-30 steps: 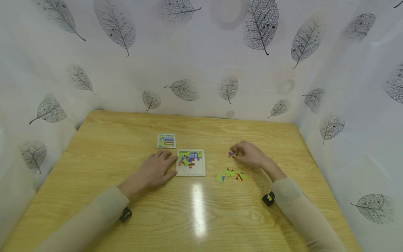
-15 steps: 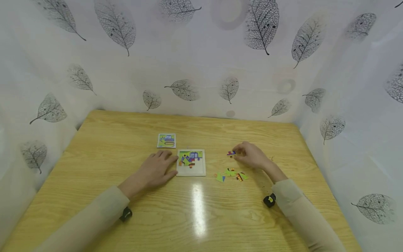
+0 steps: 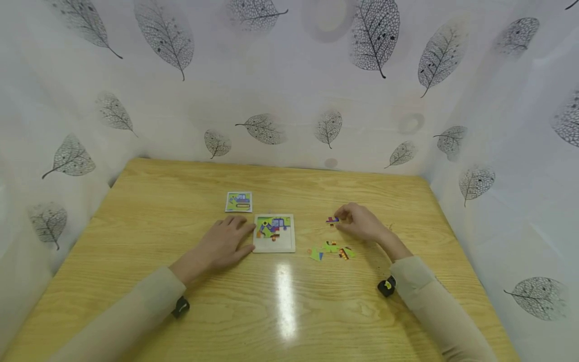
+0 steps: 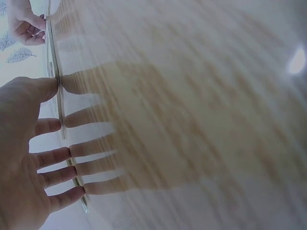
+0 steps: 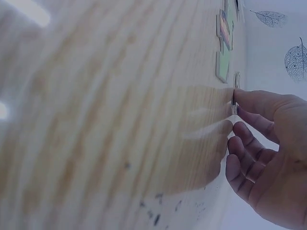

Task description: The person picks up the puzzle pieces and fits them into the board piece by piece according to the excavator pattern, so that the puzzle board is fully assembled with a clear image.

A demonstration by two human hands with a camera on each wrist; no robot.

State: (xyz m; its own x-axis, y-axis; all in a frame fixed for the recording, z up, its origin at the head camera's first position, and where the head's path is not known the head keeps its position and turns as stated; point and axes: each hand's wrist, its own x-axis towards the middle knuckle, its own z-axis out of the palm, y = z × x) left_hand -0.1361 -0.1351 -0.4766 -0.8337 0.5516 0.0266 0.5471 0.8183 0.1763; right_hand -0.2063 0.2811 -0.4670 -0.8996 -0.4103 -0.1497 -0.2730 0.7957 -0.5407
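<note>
A white-framed jigsaw tray (image 3: 288,245) lies mid-table, its upper part filled with a blue and green vehicle picture and its lower right blank. My left hand (image 3: 220,244) rests at the tray's left side, fingers spread, thumb and a fingertip touching its edge. To the right, my right hand (image 3: 360,222) pinches a small purple, red and yellow puzzle piece (image 3: 332,221) between thumb and index finger. In the right wrist view that piece (image 5: 235,103) appears edge-on at the tabletop, the other fingers curled beside it. Several loose puzzle pieces (image 3: 331,247) lie just nearer than the right hand.
A small picture card (image 3: 238,202) showing a similar vehicle lies behind the tray, to its left. The wooden table (image 3: 226,317) meets a leaf-patterned curtain (image 3: 289,90) at the back and sides. Dark wrist devices (image 3: 386,286) hang under both sleeves.
The pinched puzzle piece has turned and now shows its long side level, slightly further left. The right hand has hardly shifted. Left hand and tray stay in place.
</note>
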